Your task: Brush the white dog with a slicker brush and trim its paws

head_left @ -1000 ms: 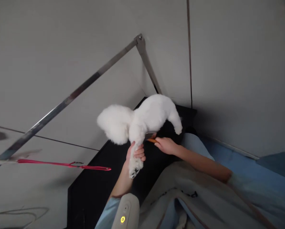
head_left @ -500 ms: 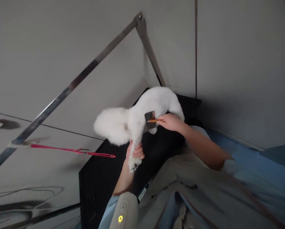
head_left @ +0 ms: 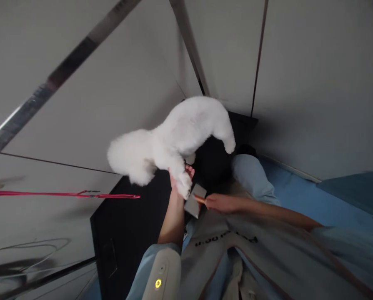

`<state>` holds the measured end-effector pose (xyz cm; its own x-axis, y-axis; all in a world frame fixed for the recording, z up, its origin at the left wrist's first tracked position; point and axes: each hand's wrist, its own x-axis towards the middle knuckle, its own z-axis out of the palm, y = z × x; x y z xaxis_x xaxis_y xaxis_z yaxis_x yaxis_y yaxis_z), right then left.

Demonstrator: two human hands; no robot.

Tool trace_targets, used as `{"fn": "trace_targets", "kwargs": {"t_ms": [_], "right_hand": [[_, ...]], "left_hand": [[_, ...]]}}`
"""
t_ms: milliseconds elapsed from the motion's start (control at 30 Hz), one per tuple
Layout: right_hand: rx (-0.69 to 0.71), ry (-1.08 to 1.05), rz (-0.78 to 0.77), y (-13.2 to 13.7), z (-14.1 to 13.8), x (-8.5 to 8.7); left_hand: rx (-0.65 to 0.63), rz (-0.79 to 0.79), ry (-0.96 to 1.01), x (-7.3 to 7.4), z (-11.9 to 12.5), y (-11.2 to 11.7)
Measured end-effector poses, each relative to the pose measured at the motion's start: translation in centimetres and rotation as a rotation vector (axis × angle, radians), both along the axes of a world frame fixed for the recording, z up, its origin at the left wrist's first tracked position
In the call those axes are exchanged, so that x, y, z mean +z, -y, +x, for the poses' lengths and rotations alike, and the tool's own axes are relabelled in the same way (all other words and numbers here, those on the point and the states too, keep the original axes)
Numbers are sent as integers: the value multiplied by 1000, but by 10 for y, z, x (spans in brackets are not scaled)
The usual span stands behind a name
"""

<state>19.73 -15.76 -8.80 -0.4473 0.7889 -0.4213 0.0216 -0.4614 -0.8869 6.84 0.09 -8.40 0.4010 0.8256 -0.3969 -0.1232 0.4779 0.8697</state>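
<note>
A small white fluffy dog [head_left: 186, 133] stands on a black grooming table [head_left: 133, 225], its head to the left. My left hand [head_left: 180, 180] is closed round one of its legs and holds the paw up. My right hand [head_left: 219, 203] grips a slicker brush [head_left: 195, 201] by its orange handle. The grey brush pad sits just below the raised paw, close to it or touching it.
A metal grooming arm [head_left: 64, 66] slants across the grey wall above the dog. A red leash [head_left: 80, 194] stretches in from the left. My grey apron [head_left: 251, 258] fills the lower right, with blue floor [head_left: 299, 187] beyond it.
My right hand has drawn the brush down from the dog's flank to just under the paw. My left hand has lifted the leg higher. The view has tilted downward.
</note>
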Motion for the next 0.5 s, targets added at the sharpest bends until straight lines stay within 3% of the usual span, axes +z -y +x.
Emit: {"fn": "trace_targets", "kwargs": {"t_ms": [67,100,200,233,400,433,500], "right_hand": [[106,-47,18,-1,11,2],[62,-80,24,-7,13,3],[-269,-127,2,-28,10,5],[-305,-115,-6,-31,6,4],[91,-56,-35,-11,2,-19],[71,-58,-11,-8,6,-23],[-117,-55,87,-8,15,-24]], "left_hand": [[-35,79,7,-8,1,-3],[-65,118,16,-12,2,-4],[-175,240,70,-19,7,-9],[-201,274,89,-20,7,-11],[-164,269,185,-18,5,-19],[-142,238,211,-18,5,-18],[-120,174,220,-19,5,-12]]}}
